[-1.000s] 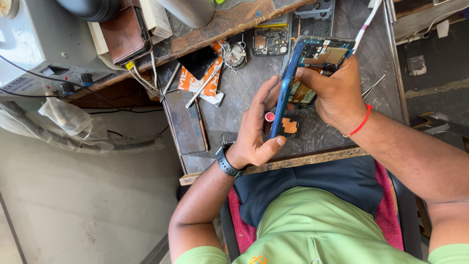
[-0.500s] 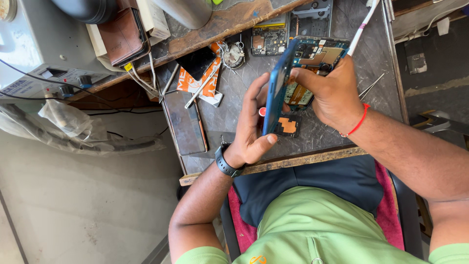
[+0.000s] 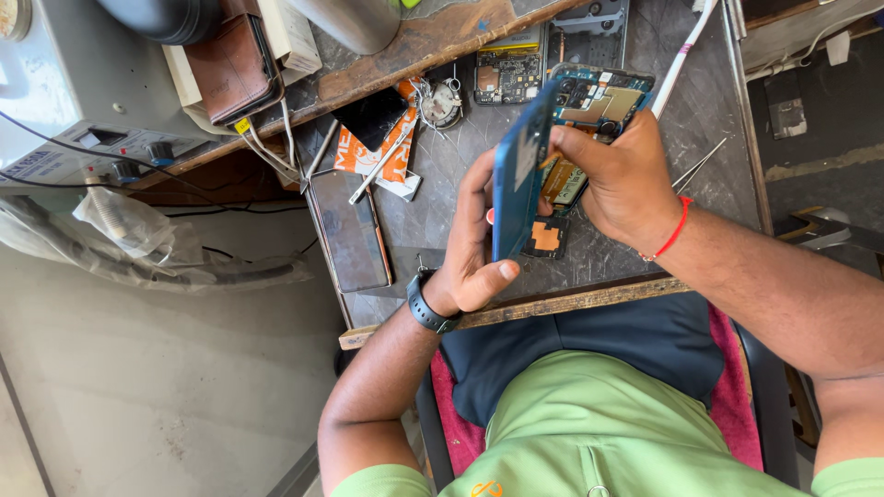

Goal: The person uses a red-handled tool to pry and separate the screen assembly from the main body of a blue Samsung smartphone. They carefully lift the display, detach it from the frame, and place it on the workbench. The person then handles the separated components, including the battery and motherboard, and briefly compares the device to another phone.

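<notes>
Both hands hold the blue phone back cover (image 3: pixel 517 175) on edge, just above the opened phone (image 3: pixel 589 120) on the desk (image 3: pixel 645 248). Left hand (image 3: pixel 474 248) clasps cover's lower end; right hand (image 3: pixel 622 179) pinches its upper edge w/ fingers.

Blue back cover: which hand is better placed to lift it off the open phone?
Probably the left hand: it grips the blue back cover along its edge, while the right hand holds down the open phone.

We see a blue phone back cover (image 3: pixel 516 175) held on edge above the grey worktop, just beside an opened phone (image 3: pixel 594 115) with exposed circuitry.
</notes>
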